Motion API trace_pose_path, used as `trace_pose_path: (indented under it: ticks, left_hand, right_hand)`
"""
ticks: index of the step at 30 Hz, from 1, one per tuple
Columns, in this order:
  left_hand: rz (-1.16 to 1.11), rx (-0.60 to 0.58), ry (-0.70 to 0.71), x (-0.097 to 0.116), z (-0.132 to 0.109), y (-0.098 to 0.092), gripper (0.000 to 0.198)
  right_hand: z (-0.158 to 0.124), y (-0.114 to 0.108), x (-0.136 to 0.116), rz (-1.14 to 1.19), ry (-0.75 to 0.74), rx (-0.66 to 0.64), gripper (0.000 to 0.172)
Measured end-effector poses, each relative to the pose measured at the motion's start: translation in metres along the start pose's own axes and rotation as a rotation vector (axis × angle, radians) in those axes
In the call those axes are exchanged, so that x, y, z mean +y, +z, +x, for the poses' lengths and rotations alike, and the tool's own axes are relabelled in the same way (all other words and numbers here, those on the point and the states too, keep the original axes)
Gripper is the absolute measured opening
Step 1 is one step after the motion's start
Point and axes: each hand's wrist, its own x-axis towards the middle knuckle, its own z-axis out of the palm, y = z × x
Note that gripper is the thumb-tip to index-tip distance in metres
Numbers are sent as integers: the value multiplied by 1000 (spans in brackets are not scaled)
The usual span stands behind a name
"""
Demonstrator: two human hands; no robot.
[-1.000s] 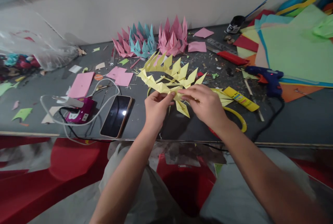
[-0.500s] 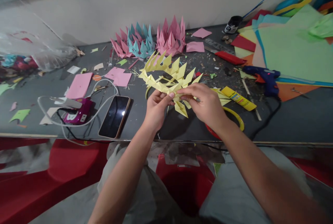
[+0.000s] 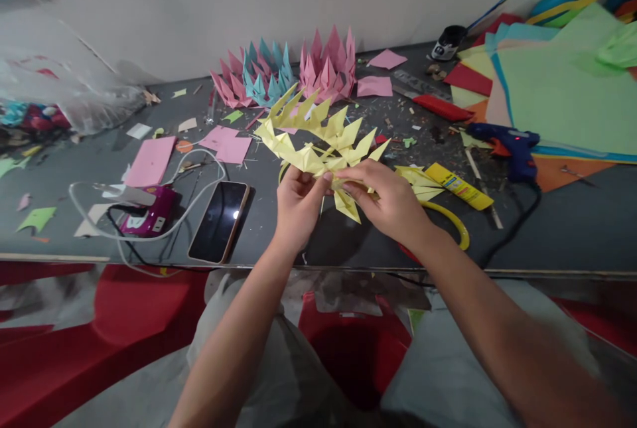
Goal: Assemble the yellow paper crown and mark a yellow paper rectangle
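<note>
A ring of folded yellow paper points, a paper crown, is held above the grey table. My left hand pinches its near edge between thumb and fingers. Close beside it, my right hand is closed on the same edge, just right of the left thumb. One yellow point hangs down between the two hands. The fingertips partly hide the pinched folds. Behind the crown stand a blue paper crown and a pink paper crown. More folded yellow pieces lie right of my right hand.
A blue glue gun and a yellow glue box lie to the right, near stacked coloured paper. A red-handled cutter rests further back. On the left are a phone and a purple power adapter with cables.
The crown's far left side has tipped outward and to the left, so the ring looks wider. Both hands keep their hold on the near edge and have barely shifted.
</note>
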Motion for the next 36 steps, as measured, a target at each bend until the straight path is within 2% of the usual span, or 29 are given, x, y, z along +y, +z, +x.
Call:
trace_pose_path:
  ticks: [5, 20, 25, 30, 36]
  left_hand:
    - [2, -26, -4, 2, -2, 1, 20]
    - [-109, 69, -119, -3, -4, 6, 15]
    - [-90, 73, -97, -2, -4, 5, 16]
    - [-4, 57, 3, 4, -9, 6, 20]
    - [9, 67, 4, 4, -11, 5, 19]
  right_hand:
    - [2, -1, -3, 8, -7, 9, 11]
    - [-4, 3, 0, 8, -27, -4, 15]
    - [-5, 4, 1, 3, -30, -8, 16]
    - [-5, 1, 1, -34, -15, 98, 7]
    - [-8, -1, 5, -55, -80, 82, 15]
